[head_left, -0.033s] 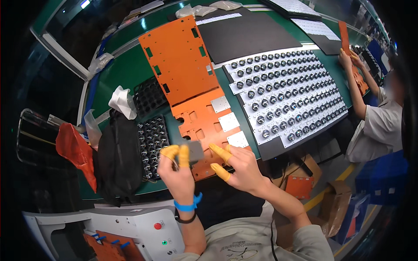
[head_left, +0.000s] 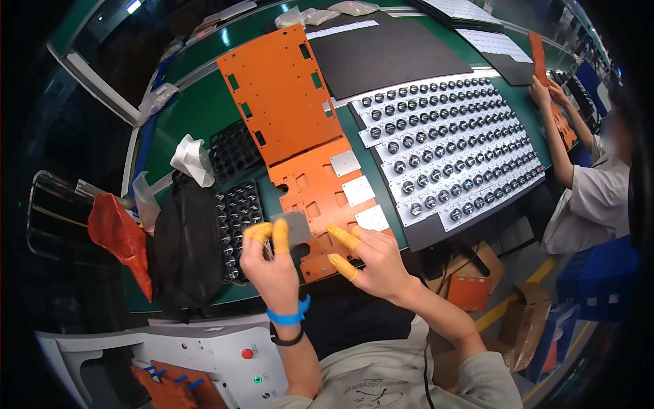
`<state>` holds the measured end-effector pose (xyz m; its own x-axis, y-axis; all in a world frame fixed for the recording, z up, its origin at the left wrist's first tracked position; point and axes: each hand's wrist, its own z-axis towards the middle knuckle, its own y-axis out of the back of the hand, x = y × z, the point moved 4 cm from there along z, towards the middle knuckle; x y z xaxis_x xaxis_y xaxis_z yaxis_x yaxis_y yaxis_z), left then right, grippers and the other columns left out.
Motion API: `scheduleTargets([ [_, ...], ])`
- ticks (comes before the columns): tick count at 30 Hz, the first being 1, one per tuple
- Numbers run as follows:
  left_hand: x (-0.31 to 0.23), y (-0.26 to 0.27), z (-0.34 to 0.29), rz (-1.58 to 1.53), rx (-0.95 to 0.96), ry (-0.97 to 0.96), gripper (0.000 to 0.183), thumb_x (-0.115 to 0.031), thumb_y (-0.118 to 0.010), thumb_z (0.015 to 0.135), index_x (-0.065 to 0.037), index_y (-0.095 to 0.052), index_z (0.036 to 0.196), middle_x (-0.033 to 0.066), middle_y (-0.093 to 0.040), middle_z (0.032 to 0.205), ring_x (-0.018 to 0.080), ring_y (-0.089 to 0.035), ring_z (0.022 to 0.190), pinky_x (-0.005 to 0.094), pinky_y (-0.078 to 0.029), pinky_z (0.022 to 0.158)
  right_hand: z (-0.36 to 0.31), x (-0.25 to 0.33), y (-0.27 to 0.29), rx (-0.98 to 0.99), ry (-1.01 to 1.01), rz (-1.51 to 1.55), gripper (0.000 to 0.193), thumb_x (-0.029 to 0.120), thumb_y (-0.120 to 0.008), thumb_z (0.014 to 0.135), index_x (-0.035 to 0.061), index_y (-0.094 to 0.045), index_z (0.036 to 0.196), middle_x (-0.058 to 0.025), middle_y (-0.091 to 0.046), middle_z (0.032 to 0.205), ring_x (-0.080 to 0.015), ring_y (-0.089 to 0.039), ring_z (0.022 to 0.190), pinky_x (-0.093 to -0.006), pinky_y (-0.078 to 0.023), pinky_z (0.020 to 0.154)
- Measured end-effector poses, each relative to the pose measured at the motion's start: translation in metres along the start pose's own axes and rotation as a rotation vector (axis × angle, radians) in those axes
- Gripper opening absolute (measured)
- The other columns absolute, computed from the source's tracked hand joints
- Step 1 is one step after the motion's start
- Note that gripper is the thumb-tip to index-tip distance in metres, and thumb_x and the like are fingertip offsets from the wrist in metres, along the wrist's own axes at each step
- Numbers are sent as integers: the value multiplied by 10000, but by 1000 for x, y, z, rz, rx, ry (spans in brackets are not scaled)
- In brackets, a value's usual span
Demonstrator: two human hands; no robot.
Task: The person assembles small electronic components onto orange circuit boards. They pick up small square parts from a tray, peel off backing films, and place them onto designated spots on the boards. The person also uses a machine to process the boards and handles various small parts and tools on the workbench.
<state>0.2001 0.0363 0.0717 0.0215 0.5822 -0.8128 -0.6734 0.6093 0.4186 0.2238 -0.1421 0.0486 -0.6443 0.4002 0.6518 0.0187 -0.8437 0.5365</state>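
Between the yellow-covered fingertips of my left hand (head_left: 271, 269) is a flat grey square plate (head_left: 296, 225), held just above the left edge of an orange fixture (head_left: 300, 167). My right hand (head_left: 385, 269) reaches over the fixture's near right part. Its fingers, also in yellow finger cots, are apart and hold nothing. Three silver plates with small holes, such as the far one (head_left: 345, 163), lie along the fixture's right side. The fixture's large orange lid (head_left: 279, 95) is folded back away from me.
Left of the fixture is a black tray (head_left: 240, 221) of round parts. White panels (head_left: 422, 140) bearing rows of round black parts lie on the right. A black bag (head_left: 187, 249) and red bag (head_left: 117, 232) sit at left. A co-worker's hands (head_left: 545, 92) hold an orange piece.
My left hand has shifted slightly left and away from me with the grey plate, widening the gap to my right hand. The right hand has barely moved.
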Motion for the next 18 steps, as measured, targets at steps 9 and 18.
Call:
scheduleTargets([
  [9, 32, -24, 51, 595, 60, 78, 227, -209, -648, 879, 16, -685, 889, 141, -644, 888, 360, -637, 796, 445, -479, 691, -16, -7, -18, -75, 170, -41, 251, 133, -790, 754, 48, -734, 983, -21, -481, 636, -181, -491, 539, -314, -384, 500],
  [18, 39, -45, 62, 683, 97, 72, 255, -242, -656, 877, 7, -699, 912, 168, -675, 950, 376, -662, 853, 471, -509, 744, -19, -10, -14, -133, 262, 2, 224, 134, -798, 722, 79, -755, 934, 1, -412, 592, -162, -419, 500, -303, -340, 472],
])
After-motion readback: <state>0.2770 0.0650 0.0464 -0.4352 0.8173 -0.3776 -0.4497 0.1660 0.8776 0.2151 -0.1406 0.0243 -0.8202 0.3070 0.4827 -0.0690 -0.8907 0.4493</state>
